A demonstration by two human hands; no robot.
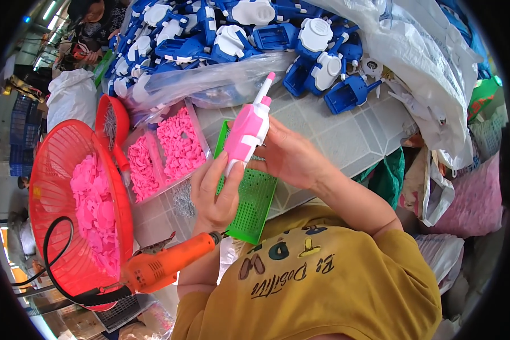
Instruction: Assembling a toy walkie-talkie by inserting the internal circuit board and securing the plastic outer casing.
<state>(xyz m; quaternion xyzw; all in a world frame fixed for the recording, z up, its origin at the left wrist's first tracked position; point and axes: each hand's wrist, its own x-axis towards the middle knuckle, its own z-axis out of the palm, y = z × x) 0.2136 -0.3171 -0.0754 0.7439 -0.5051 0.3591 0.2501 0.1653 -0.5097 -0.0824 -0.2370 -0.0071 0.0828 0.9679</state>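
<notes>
At the far left a red basket (51,170) holds pink plastic parts, and an orange electric screwdriver (158,267) lies just near of it, tip toward your left hand (214,192). That hand grasps the lower end of a pink and white toy gun (248,129), fingers wrapped around it, above a green perforated tray (254,205). Your right hand (292,154) cups the toy's body from the right, fingers closed on it. Far beyond, blue and white toy parts (238,34) pile up on the tiled table (345,136)
</notes>
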